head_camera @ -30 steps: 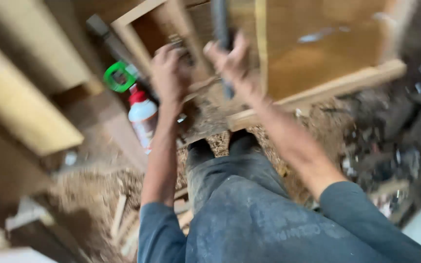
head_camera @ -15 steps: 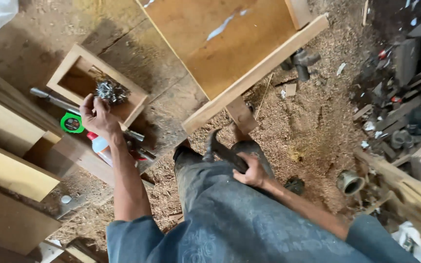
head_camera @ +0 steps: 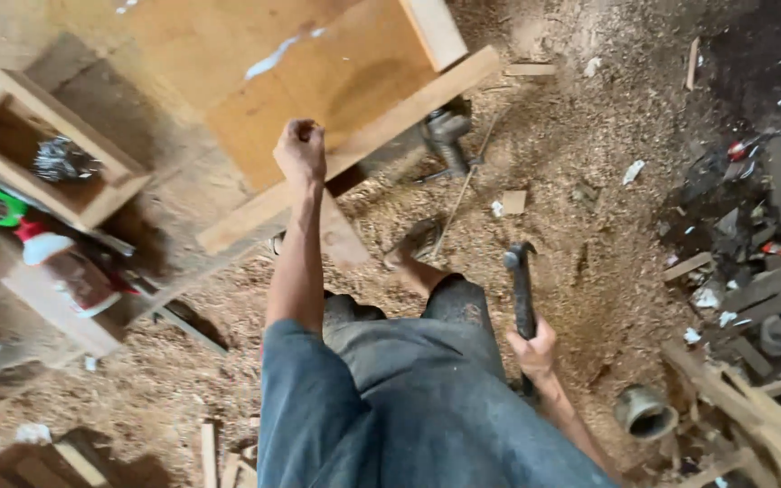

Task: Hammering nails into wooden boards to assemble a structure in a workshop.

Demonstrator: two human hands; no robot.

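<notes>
Your right hand (head_camera: 535,351) grips the hammer (head_camera: 522,289) low at your side, its head up over the sawdust. Your left hand (head_camera: 301,151) is pinched shut on the wooden rail (head_camera: 390,122) edging the plywood panel (head_camera: 309,81), well apart from the hammer.

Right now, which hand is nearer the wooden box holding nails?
Left. The left hand is over the plywood panel's edge, right of the wooden box; the right hand grips a hammer, farther away.
</notes>
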